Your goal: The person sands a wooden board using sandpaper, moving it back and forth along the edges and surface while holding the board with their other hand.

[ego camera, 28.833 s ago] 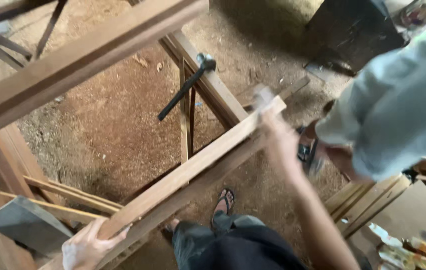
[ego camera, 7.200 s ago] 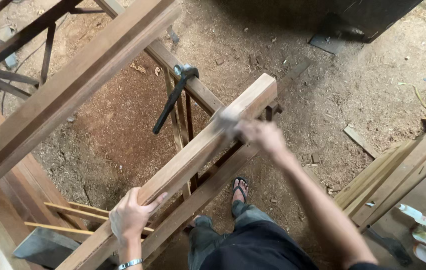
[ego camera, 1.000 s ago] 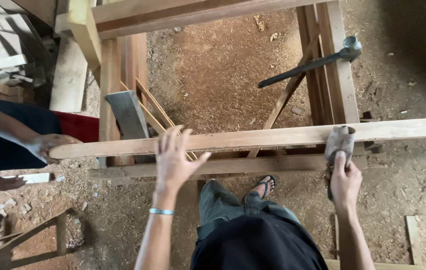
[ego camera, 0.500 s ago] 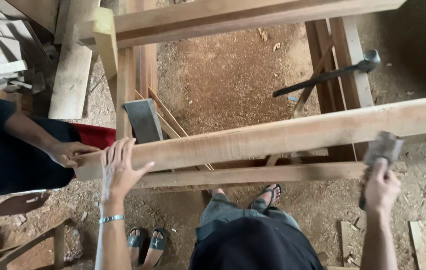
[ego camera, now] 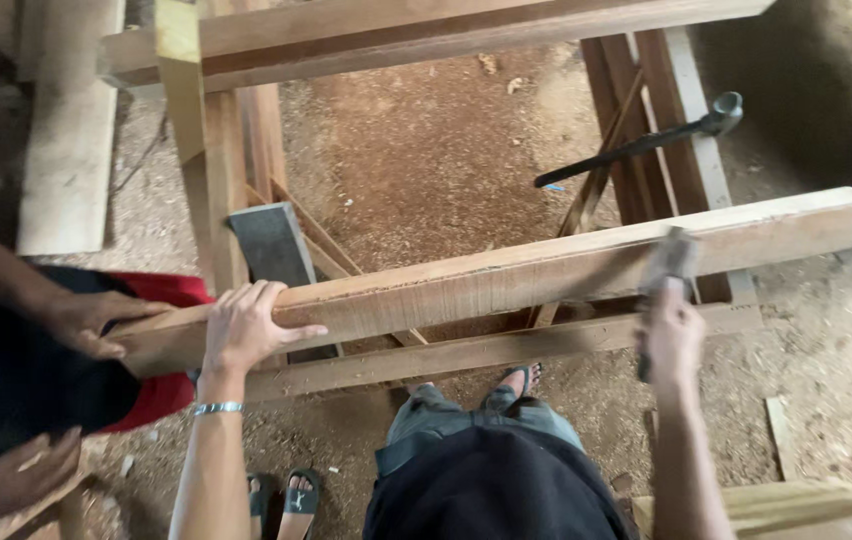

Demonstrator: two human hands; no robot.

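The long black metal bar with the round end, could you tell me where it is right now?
In the head view the black metal bar lies upper right, slanting across the wooden frame's uprights, above the long plank.

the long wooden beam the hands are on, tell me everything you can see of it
The long wooden beam is pale reddish-brown sawn timber, squared, running nearly level across the view and rising slightly to the right, where its cut end shows. It lies over a wooden frame above a dirt floor. The left hand grips its near edge, the right hand holds a blurred grey tool against its face, and a co-worker's hand holds its left end.
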